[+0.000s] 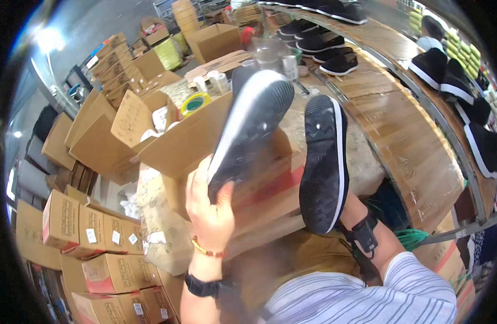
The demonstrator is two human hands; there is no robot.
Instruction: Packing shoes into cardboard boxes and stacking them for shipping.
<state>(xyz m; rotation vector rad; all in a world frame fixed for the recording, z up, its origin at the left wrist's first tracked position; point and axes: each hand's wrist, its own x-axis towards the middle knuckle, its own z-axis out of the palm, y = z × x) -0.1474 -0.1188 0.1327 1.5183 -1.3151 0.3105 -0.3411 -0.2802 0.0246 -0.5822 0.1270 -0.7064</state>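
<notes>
Two black shoes with white edging are raised in front of me, dark ridged soles turned toward me. My left hand is closed round one end of the left black shoe, thumb against its sole. The right black shoe stands nearly upright, close to my right forearm. That shoe hides my right hand, which appears to hold it from behind. Behind the shoes is an open cardboard box on a covered worktable.
Black shoes line a rack on the right. A yellow-green tape roll and white cups are beyond the box. Stacked cartons stand at lower left. A person is at far right.
</notes>
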